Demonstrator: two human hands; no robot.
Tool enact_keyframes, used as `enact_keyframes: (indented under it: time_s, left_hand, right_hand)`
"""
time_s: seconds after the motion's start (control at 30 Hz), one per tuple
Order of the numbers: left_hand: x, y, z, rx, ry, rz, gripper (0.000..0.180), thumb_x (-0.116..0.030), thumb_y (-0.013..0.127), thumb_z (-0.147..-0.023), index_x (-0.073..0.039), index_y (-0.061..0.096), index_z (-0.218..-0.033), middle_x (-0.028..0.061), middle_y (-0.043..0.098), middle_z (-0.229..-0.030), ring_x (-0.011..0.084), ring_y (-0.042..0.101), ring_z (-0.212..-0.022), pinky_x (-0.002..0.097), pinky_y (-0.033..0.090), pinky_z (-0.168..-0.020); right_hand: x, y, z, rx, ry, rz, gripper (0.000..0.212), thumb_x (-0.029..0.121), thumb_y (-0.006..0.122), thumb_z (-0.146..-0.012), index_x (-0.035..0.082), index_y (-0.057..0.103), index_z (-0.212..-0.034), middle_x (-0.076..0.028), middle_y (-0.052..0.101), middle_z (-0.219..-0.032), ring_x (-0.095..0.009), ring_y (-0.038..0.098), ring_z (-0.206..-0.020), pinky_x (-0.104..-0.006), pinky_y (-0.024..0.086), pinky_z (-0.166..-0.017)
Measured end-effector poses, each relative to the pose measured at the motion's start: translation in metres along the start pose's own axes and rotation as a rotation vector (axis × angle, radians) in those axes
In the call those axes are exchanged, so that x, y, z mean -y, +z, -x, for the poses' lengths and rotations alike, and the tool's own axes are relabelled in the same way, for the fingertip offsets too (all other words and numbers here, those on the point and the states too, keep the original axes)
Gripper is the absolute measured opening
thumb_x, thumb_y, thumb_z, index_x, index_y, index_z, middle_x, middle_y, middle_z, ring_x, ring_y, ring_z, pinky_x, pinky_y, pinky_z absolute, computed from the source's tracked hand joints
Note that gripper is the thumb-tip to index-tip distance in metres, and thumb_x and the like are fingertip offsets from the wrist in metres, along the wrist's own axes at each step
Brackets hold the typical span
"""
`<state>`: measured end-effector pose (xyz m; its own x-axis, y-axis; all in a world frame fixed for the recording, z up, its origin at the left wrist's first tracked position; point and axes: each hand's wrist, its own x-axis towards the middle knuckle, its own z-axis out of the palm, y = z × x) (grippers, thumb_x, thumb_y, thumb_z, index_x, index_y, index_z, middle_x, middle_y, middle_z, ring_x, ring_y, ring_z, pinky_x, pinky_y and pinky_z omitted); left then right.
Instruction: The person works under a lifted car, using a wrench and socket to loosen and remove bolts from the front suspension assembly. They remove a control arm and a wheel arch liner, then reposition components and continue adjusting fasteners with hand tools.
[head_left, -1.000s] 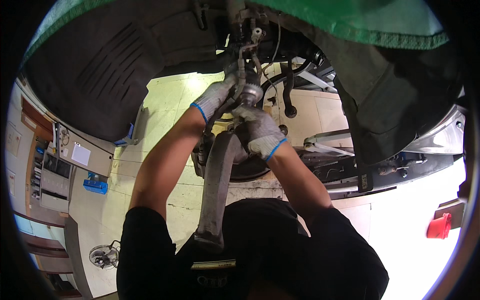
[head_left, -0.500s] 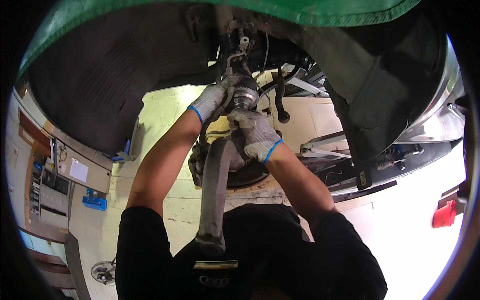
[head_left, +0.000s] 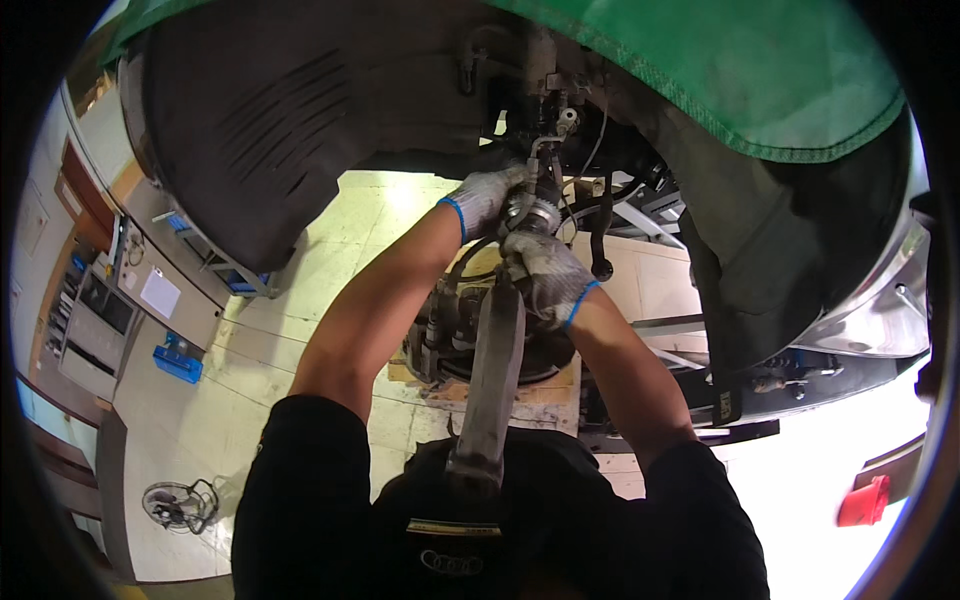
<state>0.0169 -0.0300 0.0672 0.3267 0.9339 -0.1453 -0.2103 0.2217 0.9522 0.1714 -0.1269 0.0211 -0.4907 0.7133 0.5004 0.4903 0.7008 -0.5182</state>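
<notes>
The right hand (head_left: 550, 268) curls round the metal joint (head_left: 543, 214), the left hand (head_left: 487, 197) bends beside it, grip hidden; work looks unfinished.

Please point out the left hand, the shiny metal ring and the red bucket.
Left hand (head_left: 488, 198), head view: glove's back.
Shiny metal ring (head_left: 545, 213), head view: outer surface.
Red bucket (head_left: 864, 502), head view: side wall.

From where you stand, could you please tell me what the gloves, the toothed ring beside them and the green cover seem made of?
Gloves: probably knitted fabric, matte off-white with grimy patches, given the ribbed texture. Toothed ring: apparently bare metal with a dull shine, judging by its silvery highlights. Green cover: fairly smooth fabric or vinyl, I can't tell which; its edge looks stitched.
</notes>
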Motion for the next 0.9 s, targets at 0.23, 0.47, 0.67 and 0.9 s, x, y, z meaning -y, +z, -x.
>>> enact_keyframes:
  time_s: [0.23, 0.47, 0.67, 0.9]
  left_hand:
    - [-0.008, 0.01, 0.014, -0.181, 0.055, -0.33, 0.057, -0.046, 0.077, -0.089, 0.007, 0.068, -0.109, 0.0152, 0.071, -0.096, 0.0272, 0.067, -0.086, 0.0444, 0.055, -0.077]
    - [0.011, 0.0, -0.01, -0.121, 0.119, -0.141, 0.057, -0.049, 0.074, -0.09, 0.004, 0.072, -0.108, 0.0139, 0.073, -0.099, 0.0232, 0.07, -0.086, 0.0372, 0.057, -0.076]
    - [-0.001, -0.004, 0.001, 0.039, 0.134, -0.199, 0.059, -0.058, 0.07, -0.089, 0.0, 0.073, -0.098, 0.0127, 0.072, -0.088, 0.0218, 0.07, -0.077, 0.0367, 0.057, -0.068]
    - [-0.001, 0.001, 0.0, -0.143, -0.037, -0.321, 0.071, -0.053, 0.081, -0.083, 0.01, 0.069, -0.113, 0.017, 0.073, -0.104, 0.0207, 0.069, -0.089, 0.036, 0.056, -0.077]
  right_hand:
    - [0.02, -0.011, 0.004, -0.052, 0.03, -0.042, 0.016, 0.009, 0.068, -0.08, 0.006, 0.064, -0.095, -0.014, 0.065, -0.082, -0.031, 0.067, -0.078, -0.0383, 0.052, -0.067]
    - [0.003, -0.007, 0.004, -0.136, -0.16, 0.119, 0.013, 0.007, 0.071, -0.078, 0.008, 0.062, -0.086, -0.007, 0.06, -0.07, -0.023, 0.065, -0.069, -0.0345, 0.051, -0.059]
    - [-0.001, -0.004, 0.004, -0.052, -0.118, 0.207, 0.034, -0.003, 0.071, -0.071, 0.003, 0.061, -0.103, -0.012, 0.061, -0.087, -0.027, 0.06, -0.081, -0.034, 0.051, -0.073]
    - [-0.003, -0.003, 0.005, -0.063, -0.068, -0.154, 0.015, 0.007, 0.069, -0.081, 0.006, 0.063, -0.095, -0.008, 0.061, -0.079, -0.022, 0.062, -0.072, -0.0325, 0.05, -0.063]
